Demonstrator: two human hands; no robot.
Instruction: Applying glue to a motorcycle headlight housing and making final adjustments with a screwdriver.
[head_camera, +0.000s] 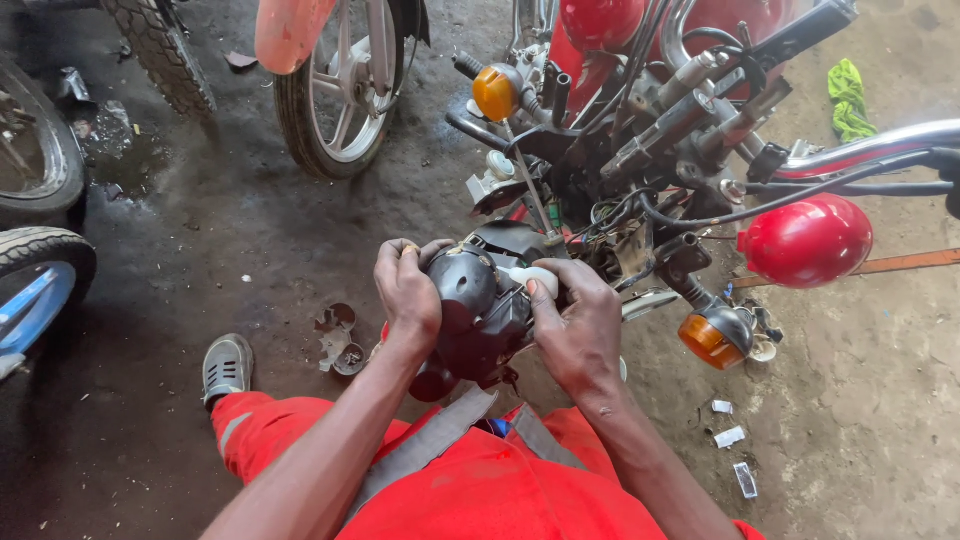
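Two hands: both bare, both closed on one black headlamp housing (478, 310), held above the person's lap, just in front of the stripped front end of a red motorcycle (640, 130).
Lap: red work trousers (470, 480) with grey bands, nearest the camera.
Left hand (408, 292): fingers curled over the top left of the housing, thumb behind it, clamping it steady.
Right hand (575, 325): wrapped round the right side of the housing, thumb and fingertips pinching a small white part (532, 277) against its upper edge.
Housing: dark, rounded, tilted toward the person; a thin metal rod (530, 190) rises from beside the white part up to the bike's wiring.
Doing it well: I judge the left hand should keep the housing from turning while the right works the white part squarely, without straining the wires behind.
Floor by the left foot: grey shoe (227, 365); near it, broken metal bits (338, 340) on the stained concrete (200, 240).
Floor at right: small white scraps (728, 435).
Right of the hands: orange indicator lamp (708, 338), and above it a red rounded shell (808, 240).
Further back: another orange indicator lamp (496, 92) and a spoked wheel (335, 95).
Far right corner: green rag (849, 98).
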